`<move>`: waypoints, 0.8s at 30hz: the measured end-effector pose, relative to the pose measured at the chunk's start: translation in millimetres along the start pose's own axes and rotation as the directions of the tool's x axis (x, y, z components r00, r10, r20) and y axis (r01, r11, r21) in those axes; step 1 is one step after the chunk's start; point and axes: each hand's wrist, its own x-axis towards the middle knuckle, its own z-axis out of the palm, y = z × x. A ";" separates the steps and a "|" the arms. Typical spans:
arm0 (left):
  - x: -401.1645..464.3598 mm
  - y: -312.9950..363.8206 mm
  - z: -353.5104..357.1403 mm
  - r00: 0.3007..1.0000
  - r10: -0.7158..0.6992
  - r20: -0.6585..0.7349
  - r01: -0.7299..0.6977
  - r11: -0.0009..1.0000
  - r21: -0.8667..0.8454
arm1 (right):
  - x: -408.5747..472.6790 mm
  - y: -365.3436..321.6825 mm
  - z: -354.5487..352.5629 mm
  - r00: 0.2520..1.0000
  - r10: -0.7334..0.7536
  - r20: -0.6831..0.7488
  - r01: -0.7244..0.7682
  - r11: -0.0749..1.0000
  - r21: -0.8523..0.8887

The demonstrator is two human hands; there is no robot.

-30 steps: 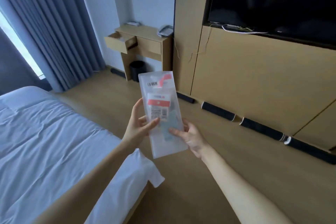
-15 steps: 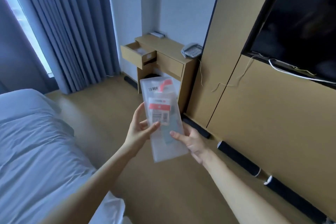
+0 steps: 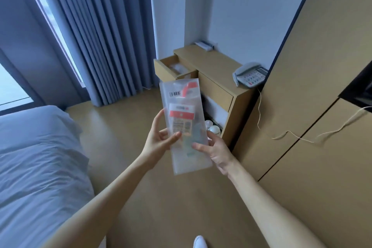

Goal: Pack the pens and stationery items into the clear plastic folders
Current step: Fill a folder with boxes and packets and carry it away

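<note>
A clear plastic folder (image 3: 186, 127) was held upright in mid-air near the centre of the view, above the wooden floor (image 3: 124, 127). The left hand (image 3: 159, 141) gripped its left edge, thumb across the front and fingers (image 3: 163, 133) curled behind. The right hand (image 3: 216, 150) gripped the lower right edge, thumb on the front. Inside the folder were a packet with a red and white label (image 3: 181, 111) and other items too blurred to identify; a barcode sticker (image 3: 174, 93) sat near the top. A bed (image 3: 36, 157) lay at the left. Behind the folder stood a wooden table (image 3: 217, 74) with one drawer (image 3: 171, 67) open and a telephone (image 3: 249, 74) on top. Blue curtains (image 3: 96, 36) hung at far left.
</note>
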 end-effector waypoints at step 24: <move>433.1 6.5 -209.1 0.993 -0.099 -0.064 0.104 0.991 0.082 | 488.0 -77.1 24.9 1.000 0.005 0.025 -0.002 0.993 -0.118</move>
